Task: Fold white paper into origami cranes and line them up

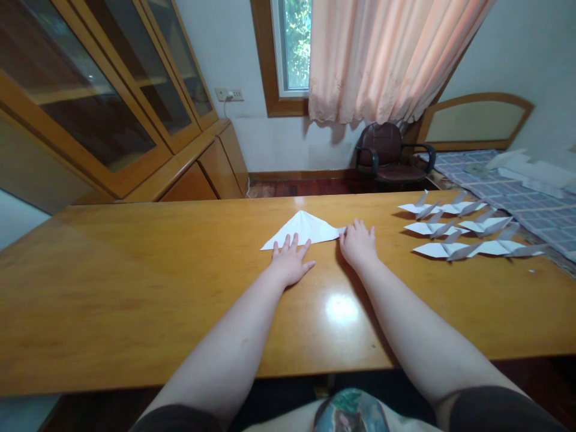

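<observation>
A white sheet of paper (306,228), folded into a broad triangle with creases fanning from its top, lies on the wooden table. My left hand (290,262) rests flat with fingers spread, its fingertips on the paper's lower edge. At the paper's right corner is my right hand (359,245), its fingers bent and pinching the narrow folded tip. Part of that tip is hidden under the fingers. To the right, several folded paper cranes (436,249) stand in rows on the table.
The wooden table (135,288) spans the view. Beyond it are a brown office chair (387,150), a bed with a checked cover (517,186) and a pink curtain (382,60). A glass-fronted cabinet (180,144) stands at the left. A small white scrap (531,271) lies at the right.
</observation>
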`<state>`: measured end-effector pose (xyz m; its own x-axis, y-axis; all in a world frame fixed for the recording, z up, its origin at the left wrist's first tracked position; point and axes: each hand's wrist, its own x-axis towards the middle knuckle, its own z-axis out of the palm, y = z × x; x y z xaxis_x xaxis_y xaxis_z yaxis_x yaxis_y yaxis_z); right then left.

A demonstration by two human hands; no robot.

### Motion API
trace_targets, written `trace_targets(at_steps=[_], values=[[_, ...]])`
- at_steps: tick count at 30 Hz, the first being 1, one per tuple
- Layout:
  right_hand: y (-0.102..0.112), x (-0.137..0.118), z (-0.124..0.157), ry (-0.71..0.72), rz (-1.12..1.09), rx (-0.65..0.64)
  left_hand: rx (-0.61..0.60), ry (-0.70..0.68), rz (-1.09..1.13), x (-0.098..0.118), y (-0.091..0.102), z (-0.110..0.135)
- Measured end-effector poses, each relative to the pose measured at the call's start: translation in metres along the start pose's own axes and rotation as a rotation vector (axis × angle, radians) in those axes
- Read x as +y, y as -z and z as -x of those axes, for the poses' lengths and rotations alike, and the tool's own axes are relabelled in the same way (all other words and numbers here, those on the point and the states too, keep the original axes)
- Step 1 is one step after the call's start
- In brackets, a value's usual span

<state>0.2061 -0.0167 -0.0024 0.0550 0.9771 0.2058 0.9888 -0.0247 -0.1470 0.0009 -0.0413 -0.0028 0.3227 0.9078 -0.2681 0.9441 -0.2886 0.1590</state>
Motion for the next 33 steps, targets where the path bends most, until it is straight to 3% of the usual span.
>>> trace_targets(at_steps=[3,5,7,9,10,12,19,27,33], values=[[0.003,-0.008,0.001,0.086,-0.063,0.118,0.013,0.006,0.004,0.002,-0.001,-0.001],[0.002,-0.012,0.004,0.160,-0.090,0.130,0.020,0.007,0.007,0.002,-0.002,-0.001],[-0.002,-0.014,0.006,0.334,-0.124,-0.003,0.026,0.003,0.013,0.001,-0.003,-0.001],[-0.007,-0.015,0.008,0.520,-0.149,-0.226,0.032,-0.002,0.021,0.000,-0.003,-0.001],[-0.010,-0.015,0.009,0.538,-0.146,-0.296,0.033,-0.006,0.025,0.000,-0.003,0.000],[-0.015,-0.014,0.010,0.508,-0.136,-0.351,0.034,-0.009,0.027,0.001,0.000,0.002],[-0.015,-0.012,0.010,0.469,-0.129,-0.353,0.072,0.010,-0.012,0.001,0.012,0.009],[-0.016,-0.013,0.010,0.467,-0.122,-0.350,0.161,-0.084,-0.030,-0.009,0.021,0.007],[-0.014,-0.013,0.011,0.464,-0.116,-0.349,0.166,-0.023,-0.063,-0.004,0.018,0.010]])
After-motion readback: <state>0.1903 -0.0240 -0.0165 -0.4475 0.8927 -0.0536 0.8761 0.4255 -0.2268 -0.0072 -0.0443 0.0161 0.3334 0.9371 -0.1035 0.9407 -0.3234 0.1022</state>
